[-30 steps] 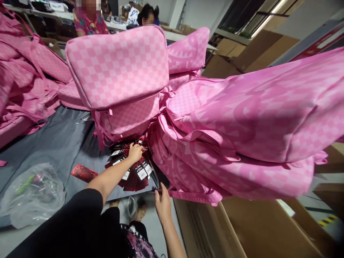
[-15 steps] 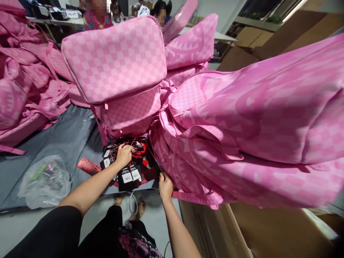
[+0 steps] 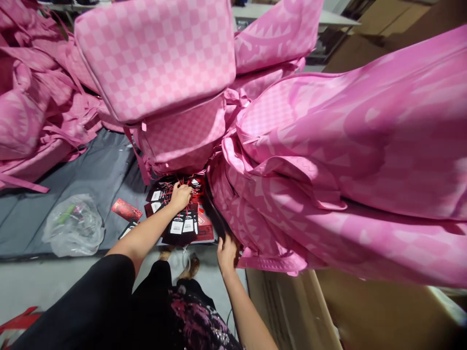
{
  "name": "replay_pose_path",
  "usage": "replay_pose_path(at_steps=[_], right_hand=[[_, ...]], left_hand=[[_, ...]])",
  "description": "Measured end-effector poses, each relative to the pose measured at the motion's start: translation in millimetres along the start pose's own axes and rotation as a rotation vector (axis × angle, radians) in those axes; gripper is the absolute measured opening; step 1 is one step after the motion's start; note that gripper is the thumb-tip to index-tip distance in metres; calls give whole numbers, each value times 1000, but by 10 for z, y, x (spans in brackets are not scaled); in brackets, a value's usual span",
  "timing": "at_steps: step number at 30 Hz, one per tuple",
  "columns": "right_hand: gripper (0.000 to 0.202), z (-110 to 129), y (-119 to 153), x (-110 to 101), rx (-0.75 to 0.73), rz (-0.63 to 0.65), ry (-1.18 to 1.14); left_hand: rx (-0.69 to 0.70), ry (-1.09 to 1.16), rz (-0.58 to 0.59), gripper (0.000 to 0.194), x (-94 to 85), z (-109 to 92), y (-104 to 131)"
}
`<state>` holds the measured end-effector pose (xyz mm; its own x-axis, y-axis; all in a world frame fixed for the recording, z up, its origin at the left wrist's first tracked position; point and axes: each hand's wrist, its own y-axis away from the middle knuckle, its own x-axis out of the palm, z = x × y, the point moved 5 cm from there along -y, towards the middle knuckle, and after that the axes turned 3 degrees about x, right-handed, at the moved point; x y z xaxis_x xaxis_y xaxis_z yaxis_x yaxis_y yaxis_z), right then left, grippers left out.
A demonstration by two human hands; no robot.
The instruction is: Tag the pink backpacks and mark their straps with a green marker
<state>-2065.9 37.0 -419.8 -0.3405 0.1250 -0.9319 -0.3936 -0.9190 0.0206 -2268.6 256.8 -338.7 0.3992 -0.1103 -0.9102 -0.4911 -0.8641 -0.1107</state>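
Observation:
My left hand (image 3: pixel 181 196) is closed on the red strings of a bunch of hang tags (image 3: pixel 177 226), at the table's front edge. The tags are black and red, several with white barcode labels, and they fan out below and beside the hand. To the right, my right hand (image 3: pixel 227 253) curls its fingers round the lower edge of a pink backpack (image 3: pixel 262 214), beside a dark opening or lining (image 3: pixel 215 214). Its fingertips are partly hidden there. Behind the tags stands another pink checkered backpack (image 3: pixel 156 58).
More pink backpacks (image 3: pixel 32 102) lie heaped at the left on the grey table cover (image 3: pixel 105 165). A clear plastic bag (image 3: pixel 75 226) with small items and a loose red tag (image 3: pixel 126 210) lie near the front. Cardboard boxes (image 3: pixel 288 306) stand below right.
The view has tipped downward. My left hand stays on the tag strings while the tags shift, baring more red ones. Beside my right hand the dark strip along the backpack looks wider.

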Motion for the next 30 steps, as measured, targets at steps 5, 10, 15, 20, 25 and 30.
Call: replay_pose_path(at_steps=[5, 10, 15, 20, 25, 30], right_hand=[[45, 424, 338, 212, -325, 176, 3], [54, 513, 78, 461, -425, 242, 179], [59, 407, 57, 456, -584, 135, 145], [60, 225, 414, 517, -569, 81, 134], [61, 297, 744, 631, -402, 106, 169], [70, 601, 1012, 787, -172, 65, 56]], left_hand=[[-49, 2, -2, 48, -92, -74, 176], [-398, -104, -99, 61, -316, 400, 1159], [-927, -153, -133, 61, -337, 1208, 2266], [-926, -43, -16, 63, -29, 1427, 2401], [-665, 61, 30, 60, 260, 1159, 1949], [-544, 151, 65, 64, 368, 1035, 1650]])
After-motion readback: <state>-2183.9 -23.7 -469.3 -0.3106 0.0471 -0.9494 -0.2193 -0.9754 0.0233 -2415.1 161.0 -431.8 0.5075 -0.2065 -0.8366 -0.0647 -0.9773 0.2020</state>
